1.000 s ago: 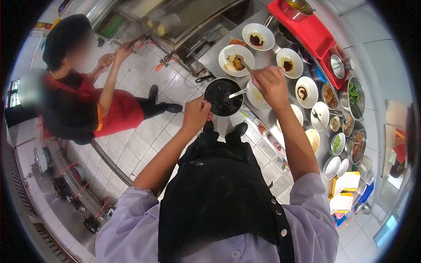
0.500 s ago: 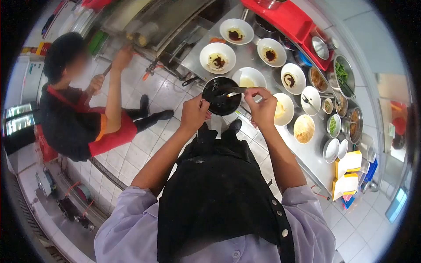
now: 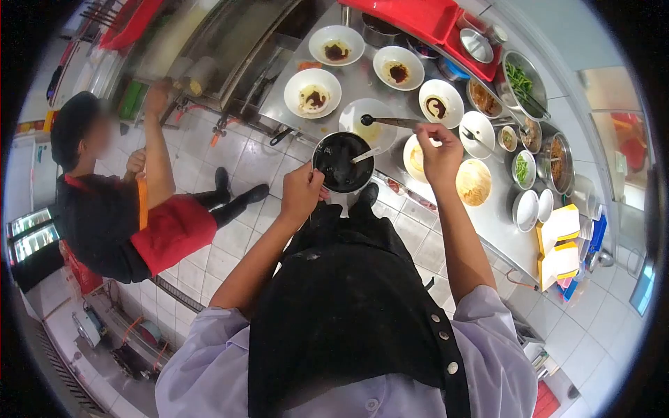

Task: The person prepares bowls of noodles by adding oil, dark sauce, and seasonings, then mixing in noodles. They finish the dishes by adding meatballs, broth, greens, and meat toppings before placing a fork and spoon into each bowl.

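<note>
My left hand grips the rim of a round container of dark liquid, in which a pale-handled spoon rests. Between the fingers of my right hand is a long-handled small ladle. Its dark, round end hangs over a white bowl holding a little yellowish liquid. White bowls with oil and dark sauce stand just beyond, on the metal table.
On the right of the table stand a bowl of noodles, metal bowls of greens and other food, and yellow-edged boxes. Red trays line its far edge. A co-worker stands at left near a cooking station.
The ladle has come out of the dark container and over the white bowl, with my right hand shifted right. The container is slightly lower in view. The co-worker's raised arm has moved left.
</note>
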A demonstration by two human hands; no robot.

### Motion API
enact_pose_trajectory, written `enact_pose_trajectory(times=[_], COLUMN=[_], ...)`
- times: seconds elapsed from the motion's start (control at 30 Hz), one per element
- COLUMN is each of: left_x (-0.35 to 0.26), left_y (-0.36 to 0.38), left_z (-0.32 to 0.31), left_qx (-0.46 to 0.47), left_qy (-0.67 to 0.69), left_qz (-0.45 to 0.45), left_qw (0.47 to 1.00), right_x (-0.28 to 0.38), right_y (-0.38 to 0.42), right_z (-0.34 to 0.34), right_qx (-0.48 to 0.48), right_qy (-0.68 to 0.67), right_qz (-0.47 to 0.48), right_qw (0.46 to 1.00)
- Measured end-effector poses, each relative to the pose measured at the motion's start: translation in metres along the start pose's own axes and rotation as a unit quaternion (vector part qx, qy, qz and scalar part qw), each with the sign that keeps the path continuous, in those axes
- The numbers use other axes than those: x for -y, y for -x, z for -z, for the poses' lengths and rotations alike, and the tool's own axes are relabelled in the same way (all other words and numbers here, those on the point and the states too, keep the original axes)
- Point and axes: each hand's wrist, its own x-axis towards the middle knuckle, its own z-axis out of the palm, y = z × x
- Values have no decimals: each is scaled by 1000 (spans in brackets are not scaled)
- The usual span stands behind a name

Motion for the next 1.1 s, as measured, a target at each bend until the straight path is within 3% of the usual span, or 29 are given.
enact_pose_trajectory(times=[0.03, 0.1, 0.13, 0.2, 0.4, 0.5, 0.6, 0.73, 0.8, 0.83, 0.87, 0.93, 1.1], left_x=[0, 1, 2, 2, -9, -16, -24, -17, -19, -25, -28, -28, -32], left_y=[1, 2, 2, 3, 4, -1, -3, -15, -18, -17, -17, -20, -22], left_z=[0, 1, 1, 0, -5, -12, -22, -34, -43, -47, -52, -58, -67], left_qx=[0, 0, 5, 12, 28, 45, 62, 92, 111, 111, 110, 128, 157], left_qy=[-12, -28, -23, -21, -17, -32, -18, -27, -37, -42, -47, -56, -47], left_qz=[-6, -10, -14, -17, -8, -37, -22, -38, -52, -42, -32, -36, -40], left_qw=[1000, 1000, 1000, 1000, 999, 998, 998, 995, 992, 992, 992, 990, 986], right_x=[-4, -4, -3, 0, 51, 59, 43, 25, 11, -1, -6, -16, -7], right_y=[0, 0, 0, 0, 35, 54, 63, 69, 74, 75, 75, 75, 86], right_z=[-2, -5, -2, 4, 31, 35, 30, 31, 35, 37, 43, 57, 104], right_qx=[5, 32, 31, 128, 43, 76, 85, 40, -10, -20, -29, -63, -146], right_qy=[110, 288, 286, 344, 314, 234, 249, 235, 150, 38, 40, -111, -156], right_qz=[94, 269, 268, 421, 468, 410, 354, 268, 63, -69, -71, -155, -160], right_qw=[989, 918, 919, 829, 825, 878, 898, 934, 987, 997, 996, 980, 964])
